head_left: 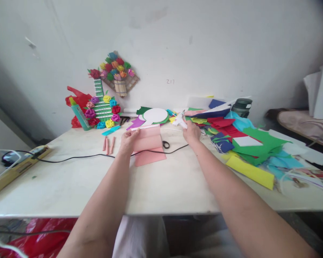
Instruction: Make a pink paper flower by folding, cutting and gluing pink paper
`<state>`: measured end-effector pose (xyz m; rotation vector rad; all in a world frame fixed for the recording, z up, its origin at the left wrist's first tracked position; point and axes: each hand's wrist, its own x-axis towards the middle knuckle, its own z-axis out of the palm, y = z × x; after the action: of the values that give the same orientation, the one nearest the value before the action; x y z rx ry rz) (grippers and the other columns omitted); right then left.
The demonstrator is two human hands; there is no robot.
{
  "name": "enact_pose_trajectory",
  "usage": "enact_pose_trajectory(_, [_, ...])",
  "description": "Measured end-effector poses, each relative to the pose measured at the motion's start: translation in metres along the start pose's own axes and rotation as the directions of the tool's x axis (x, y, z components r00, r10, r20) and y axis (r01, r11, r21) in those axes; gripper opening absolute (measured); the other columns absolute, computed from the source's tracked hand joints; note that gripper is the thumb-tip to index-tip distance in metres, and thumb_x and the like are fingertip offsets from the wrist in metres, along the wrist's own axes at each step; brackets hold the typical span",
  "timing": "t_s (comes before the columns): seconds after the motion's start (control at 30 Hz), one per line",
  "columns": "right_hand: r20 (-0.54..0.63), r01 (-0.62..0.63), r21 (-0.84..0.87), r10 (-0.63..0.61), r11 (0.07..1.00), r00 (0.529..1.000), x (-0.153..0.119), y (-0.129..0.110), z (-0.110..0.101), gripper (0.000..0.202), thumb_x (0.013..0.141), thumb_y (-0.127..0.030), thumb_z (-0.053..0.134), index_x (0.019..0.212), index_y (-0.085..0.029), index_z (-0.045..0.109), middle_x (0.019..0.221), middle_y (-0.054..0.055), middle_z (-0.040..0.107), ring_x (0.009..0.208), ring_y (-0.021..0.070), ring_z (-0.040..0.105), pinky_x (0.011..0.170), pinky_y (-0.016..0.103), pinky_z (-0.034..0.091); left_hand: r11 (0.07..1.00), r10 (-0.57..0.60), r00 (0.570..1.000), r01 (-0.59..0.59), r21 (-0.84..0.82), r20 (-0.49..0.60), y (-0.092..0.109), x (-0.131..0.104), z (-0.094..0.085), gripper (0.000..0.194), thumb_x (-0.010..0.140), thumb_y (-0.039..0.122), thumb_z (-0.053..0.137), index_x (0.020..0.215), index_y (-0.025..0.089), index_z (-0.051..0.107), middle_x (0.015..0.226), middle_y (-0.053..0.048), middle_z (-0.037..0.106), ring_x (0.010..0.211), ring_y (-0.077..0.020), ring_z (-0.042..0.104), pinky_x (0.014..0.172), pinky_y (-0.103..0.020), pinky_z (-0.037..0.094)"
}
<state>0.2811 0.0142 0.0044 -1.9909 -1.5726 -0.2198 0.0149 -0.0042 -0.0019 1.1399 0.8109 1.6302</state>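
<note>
My left hand (129,141) pinches the left edge of a pink paper sheet (148,139), which has a white strip along its top edge. Under it lies another pink piece (150,157), crossed by a black cord (83,156). My right hand (191,132) is closed round the handle of a white glue gun (179,120), held just above the table to the right of the paper. The black scissors handle (165,144) pokes out beside the sheet. Several rolled pink strips (112,145) lie left of my left hand.
Paper flower decorations (103,110) and a green glue bottle (81,116) stand at the back left. Coloured sheets (261,145) are heaped on the right, with a dark bottle (241,107) behind. A power strip (16,170) lies at the left edge.
</note>
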Motion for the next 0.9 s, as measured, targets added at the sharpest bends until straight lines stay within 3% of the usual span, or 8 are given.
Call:
enact_pose_trajectory(0.1, [0.047,0.137,-0.131,-0.131,0.982,0.99,-0.01,0.001,0.006,0.028,0.082,-0.017,0.045,0.109,-0.016,0.053,0.103,0.014,0.06,0.1,0.0241,0.052,0.085,0.033,0.034,1.0,-0.014,1.0,0.013,0.012,0.013,-0.001,0.0,-0.001,0.034,0.052,0.041,0.076,0.067,0.016,0.06,0.053,0.0,0.057,0.055,-0.016,0.057,0.049,-0.025,0.041])
enact_pose_trajectory(0.27, [0.14,0.174,-0.205,-0.147,0.963,0.979,-0.015,0.006,0.011,0.026,0.082,-0.016,0.046,0.107,-0.016,0.054,0.101,0.012,0.062,0.099,0.0224,0.054,0.083,0.032,0.036,1.0,-0.021,0.999,0.021,0.016,0.03,-0.003,0.001,-0.002,0.032,0.054,0.04,0.075,0.069,0.016,0.06,0.054,0.001,0.057,0.052,-0.0139,0.055,0.049,-0.024,0.041])
enact_pose_trajectory(0.4, [0.17,0.158,-0.213,-0.123,0.964,0.978,-0.017,0.005,0.009,0.028,0.08,-0.019,0.049,0.107,-0.016,0.054,0.099,0.014,0.062,0.098,0.0229,0.056,0.081,0.032,0.038,1.0,-0.027,0.998,0.026,0.016,0.052,-0.006,0.001,-0.002,0.03,0.057,0.039,0.074,0.068,0.015,0.059,0.057,0.0,0.059,0.048,-0.0117,0.054,0.047,-0.023,0.041])
enact_pose_trajectory(0.57, [0.273,0.087,-0.232,-0.022,0.969,0.962,-0.021,0.004,0.007,0.034,0.076,-0.012,0.049,0.11,-0.015,0.052,0.098,0.015,0.064,0.097,0.0229,0.058,0.077,0.031,0.041,0.999,-0.028,0.999,0.027,0.017,0.043,-0.007,0.002,-0.003,0.033,0.054,0.04,0.075,0.069,0.015,0.06,0.057,0.0,0.06,0.049,-0.0131,0.056,0.047,-0.023,0.042])
enact_pose_trajectory(0.9, [0.254,0.046,-0.204,0.008,0.978,0.967,-0.028,0.003,0.011,0.039,0.077,-0.01,0.045,0.116,-0.012,0.05,0.106,0.016,0.06,0.1,0.0247,0.055,0.076,0.033,0.042,1.0,-0.024,0.998,0.025,-0.005,0.062,-0.009,0.004,-0.003,0.032,0.054,0.039,0.075,0.068,0.015,0.06,0.056,-0.001,0.06,0.055,-0.0161,0.06,0.05,-0.024,0.045])
